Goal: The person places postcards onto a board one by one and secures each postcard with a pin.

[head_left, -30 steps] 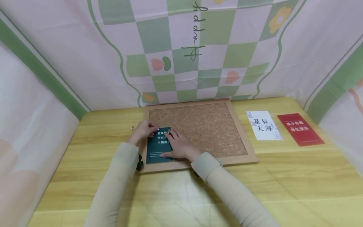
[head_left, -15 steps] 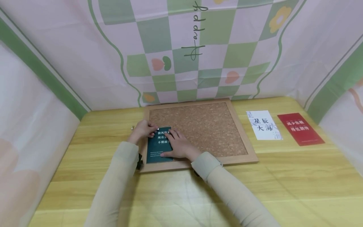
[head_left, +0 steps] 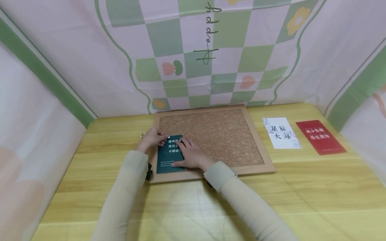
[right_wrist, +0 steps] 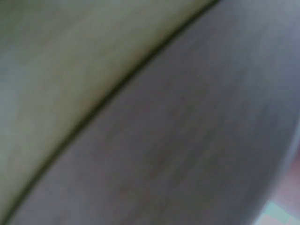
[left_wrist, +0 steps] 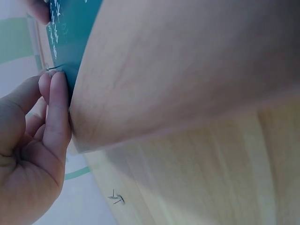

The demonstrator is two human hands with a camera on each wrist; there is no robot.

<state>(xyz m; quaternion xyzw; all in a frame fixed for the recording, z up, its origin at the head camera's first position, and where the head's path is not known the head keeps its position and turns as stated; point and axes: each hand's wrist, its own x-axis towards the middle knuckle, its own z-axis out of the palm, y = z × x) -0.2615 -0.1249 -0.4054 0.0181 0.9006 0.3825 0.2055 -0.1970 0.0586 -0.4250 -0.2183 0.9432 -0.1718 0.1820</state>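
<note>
A dark green card [head_left: 165, 160] with white lettering lies at the left end of a wood-framed cork board [head_left: 221, 137]. At the card's top edge, the thumb and fingers of my left hand [head_left: 152, 138] pinch a thumbtack [left_wrist: 54, 68]; its thin needle shows in the left wrist view against the card. My right hand [head_left: 193, 155] rests with spread fingers on the card's right side, covering part of the lettering. The right wrist view holds mostly a blurred board edge and table, with only a sliver of skin at its right border.
Several loose thumbtacks [left_wrist: 117, 198] lie on the wooden table [head_left: 99, 160] left of the board. To the board's right are a white card [head_left: 281, 133] with black characters and a red card [head_left: 320, 137]. A patterned cloth [head_left: 199, 50] hangs behind the table.
Almost nothing differs. Both hands keep their places on the green card, and the head view has shifted very slightly.
</note>
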